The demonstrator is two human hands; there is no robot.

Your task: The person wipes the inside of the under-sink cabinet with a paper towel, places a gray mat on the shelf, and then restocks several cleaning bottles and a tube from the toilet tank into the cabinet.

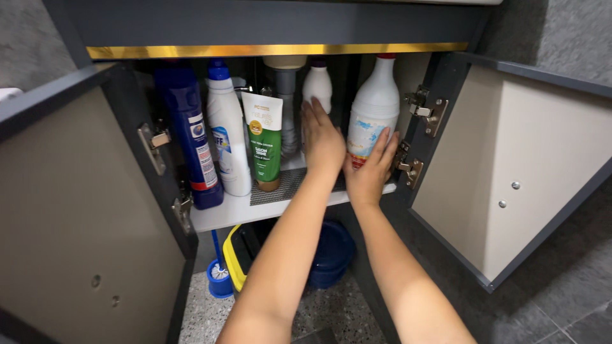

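1. Under-sink cabinet doors are being held wide open over the white shelf [223, 213].
2. A white bottle [373, 111] is being cupped at its base by the right hand [370, 169], fingers spread.
3. The left hand [320, 141] is being laid flat and open beside it; a firmer two-sided hold is advised.

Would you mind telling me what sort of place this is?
Most likely the cupboard under a bathroom sink: a grey drain pipe runs down behind the shelf, cleaning bottles stand on it, and a toilet brush sits on the floor below.
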